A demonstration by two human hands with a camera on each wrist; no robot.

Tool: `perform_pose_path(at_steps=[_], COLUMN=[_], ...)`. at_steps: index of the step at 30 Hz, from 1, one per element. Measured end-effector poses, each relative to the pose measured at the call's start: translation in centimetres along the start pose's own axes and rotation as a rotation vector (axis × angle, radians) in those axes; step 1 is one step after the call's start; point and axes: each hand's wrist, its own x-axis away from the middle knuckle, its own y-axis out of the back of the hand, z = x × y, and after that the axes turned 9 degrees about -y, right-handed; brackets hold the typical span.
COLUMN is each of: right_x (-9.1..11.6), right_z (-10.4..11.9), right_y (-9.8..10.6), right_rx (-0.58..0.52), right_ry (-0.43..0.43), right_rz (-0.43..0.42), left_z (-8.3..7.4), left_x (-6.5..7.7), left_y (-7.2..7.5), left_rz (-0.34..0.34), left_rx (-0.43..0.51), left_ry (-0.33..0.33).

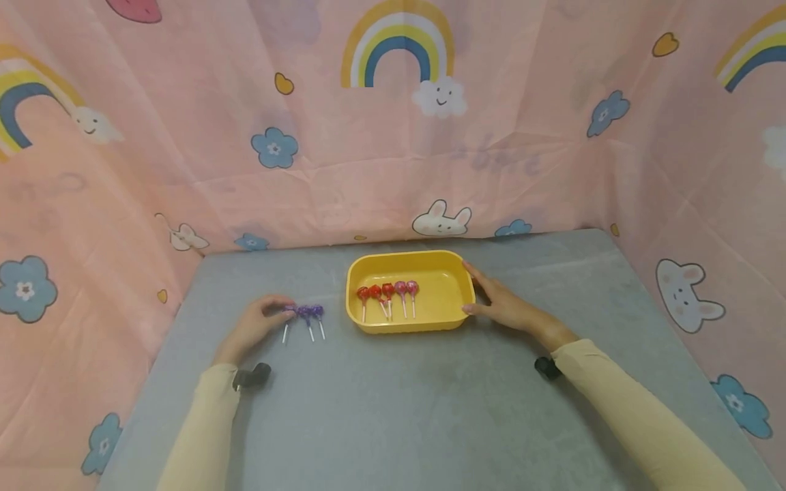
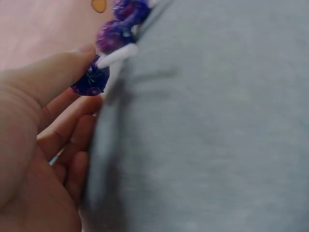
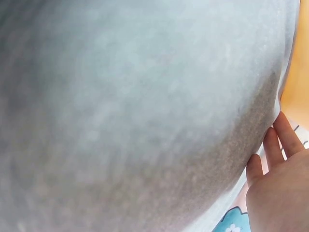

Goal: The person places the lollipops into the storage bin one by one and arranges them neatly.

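Between its thumb and fingers, my left hand pinches the wrapped head of a purple lollipop, whose white stick shows in the left wrist view. Two more purple lollipops lie just to its right on the table. A yellow tray stands at the centre back, holding three red lollipops and two pink lollipops in a row toward its left. At the tray's right end my right hand rests with fingers spread, thumb at the near corner and a finger at the far corner.
Grey cloth covers the table. A pink patterned curtain hangs behind it and along both sides. Small black devices sit at the left wrist and the right wrist.
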Motion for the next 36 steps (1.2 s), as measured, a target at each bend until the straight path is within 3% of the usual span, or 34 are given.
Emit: perform_pose_path(at_steps=[8, 14, 19, 29, 36], right_x=[-0.2, -0.2, -0.1, -0.1, -0.1], right_z=[-0.2, 0.0, 0.1, 0.0, -0.2], right_y=[-0.1, -0.1, 0.0, 0.0, 0.0], right_rx=[0.001, 0.005, 0.004, 0.015, 0.007], right_ry=[-0.007, -0.015, -0.022, -0.015, -0.013], right_rz=[-0.002, 0.0, 0.006, 0.007, 0.007], left_z=[-1.0, -2.8, -4.6, -8.1, -10.3], left_x=[-0.3, -1.1, -2.4, -5.6, -7.1], left_y=[1.0, 1.2, 1.0, -1.0, -2.5], left_rz=[0.023, 0.011, 0.0, 0.053, 0.096], left_rx=[0.037, 0.031, 0.009, 0.047, 0.034], left_ry=[0.061, 0.094, 0.027, -0.135, -0.185])
